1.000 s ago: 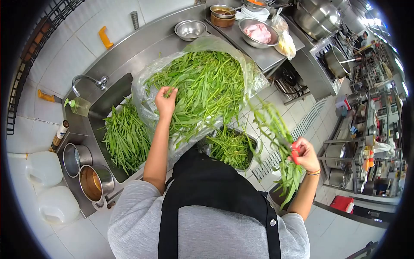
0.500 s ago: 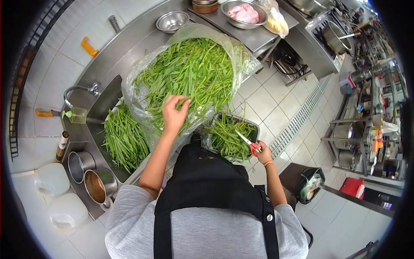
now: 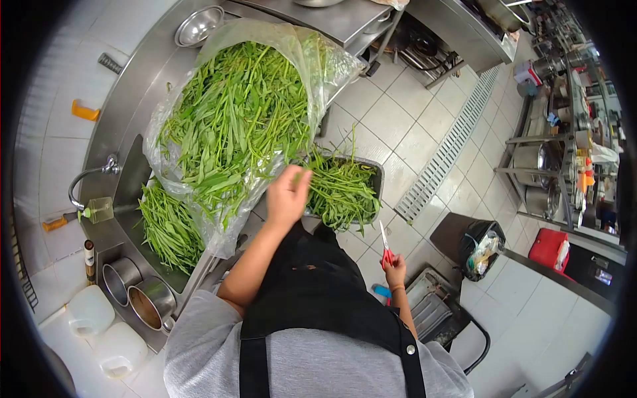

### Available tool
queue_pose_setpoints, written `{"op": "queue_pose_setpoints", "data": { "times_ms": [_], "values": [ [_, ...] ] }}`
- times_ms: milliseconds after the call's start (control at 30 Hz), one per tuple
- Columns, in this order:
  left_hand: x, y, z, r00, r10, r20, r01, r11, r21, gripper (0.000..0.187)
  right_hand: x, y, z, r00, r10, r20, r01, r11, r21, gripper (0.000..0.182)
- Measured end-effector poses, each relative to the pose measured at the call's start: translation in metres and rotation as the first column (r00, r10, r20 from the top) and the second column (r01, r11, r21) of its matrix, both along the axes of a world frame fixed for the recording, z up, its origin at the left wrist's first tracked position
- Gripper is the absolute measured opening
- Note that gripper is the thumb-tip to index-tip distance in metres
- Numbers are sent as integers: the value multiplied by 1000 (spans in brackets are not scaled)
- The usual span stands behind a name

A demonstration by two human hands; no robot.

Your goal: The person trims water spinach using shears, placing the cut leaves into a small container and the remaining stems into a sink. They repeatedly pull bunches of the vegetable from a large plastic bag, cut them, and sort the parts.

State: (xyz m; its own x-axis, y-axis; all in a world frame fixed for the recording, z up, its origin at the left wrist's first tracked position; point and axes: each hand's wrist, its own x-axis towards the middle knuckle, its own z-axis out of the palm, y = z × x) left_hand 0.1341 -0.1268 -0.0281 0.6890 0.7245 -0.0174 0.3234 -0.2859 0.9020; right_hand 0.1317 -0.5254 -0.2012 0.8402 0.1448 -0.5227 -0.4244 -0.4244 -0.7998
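A large clear plastic bag (image 3: 159, 136) lies open on the steel counter, full of long-leaved green stems (image 3: 242, 99). My left hand (image 3: 288, 196) is at the bag's lower right edge, between it and a dark bin (image 3: 379, 182) heaped with cut greens (image 3: 338, 192). Its fingers are curled, slightly blurred, and anything between them is too small to make out. Right of the bin, my right hand (image 3: 394, 268) holds red-handled scissors (image 3: 385, 249), blades pointing up. More leafy greens (image 3: 169, 225) lie in the sink at the left.
Left of the sink stand a faucet (image 3: 93, 172), a soap bottle (image 3: 99, 209) and two steel pots (image 3: 151, 302). A steel bowl (image 3: 199, 26) sits behind the bag. A lined trash bin (image 3: 483, 249) and a black cart (image 3: 431, 308) are at the right.
My left hand has moved from over the bag to its edge by the bin. My right hand and the scissors have moved down, away from the bin. The view has shifted.
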Motion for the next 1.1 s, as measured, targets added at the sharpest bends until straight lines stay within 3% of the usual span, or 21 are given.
{"op": "queue_pose_setpoints", "data": {
  "times_ms": [67, 133, 200, 233, 333, 367, 433, 567, 633, 667, 767, 933, 1033, 1067, 1100],
  "values": [
    [-10, 30, 5, 978, 169, 125, -179, 981, 75, 18, -34, -31, -7, 989, -143, -38, 141, 989, -36, 23],
    [-27, 72, 14, 948, 313, -56, -279, 904, 324, 24, -69, -54, -6, 946, -323, 22, 323, 945, -48, 24],
    [-45, 118, 6, 867, 438, -239, -280, 823, 494, 31, -100, -71, 0, 883, -459, 99, 467, 881, -82, 26],
    [-57, 146, -21, 868, 454, -200, -254, 753, 607, 38, -110, -75, 6, 850, -513, 122, 525, 843, -114, 27],
    [-71, 187, -54, 843, 432, -321, -168, 777, 606, 45, -138, -87, 14, 744, -629, 225, 665, 732, -148, 25],
    [-71, 193, -61, 840, 398, -369, -141, 816, 560, 47, -154, -121, -17, 727, -607, 322, 672, 725, -151, 24],
    [-71, 202, -60, 841, 364, -400, -127, 852, 507, 50, -153, -103, -2, 638, -702, 318, 753, 655, -64, 24],
    [-72, 211, -54, 839, 259, -479, -95, 936, 339, 57, -139, -94, 13, 665, -655, 359, 738, 650, -183, 26],
    [-69, 210, -50, 816, 254, -519, -58, 930, 364, 57, -123, -95, 17, 758, -478, 445, 622, 735, -270, 31],
    [-69, 210, -48, 826, 247, -507, -70, 937, 343, 57, -113, -99, 17, 755, -575, 316, 626, 775, -84, 30],
    [-68, 211, -51, 823, 249, -511, -65, 934, 351, 56, -103, -96, 8, 670, -741, 33, 723, 662, 198, 30],
    [-70, 212, -51, 831, 246, -500, -79, 940, 331, 56, -94, -48, 8, 523, -763, -380, 841, 392, 373, 29],
    [-69, 214, -50, 837, 258, -482, -108, 942, 317, 57, -79, -19, 11, 514, -724, -459, 845, 338, 414, 29],
    [-68, 214, -51, 836, 251, -487, -105, 946, 307, 57, -78, -7, 11, 693, -721, 10, 711, 686, 152, 27],
    [-69, 213, -52, 833, 243, -497, -100, 950, 296, 58, -80, 3, 11, 809, -427, 403, 548, 797, -255, 25]
  ]
}}
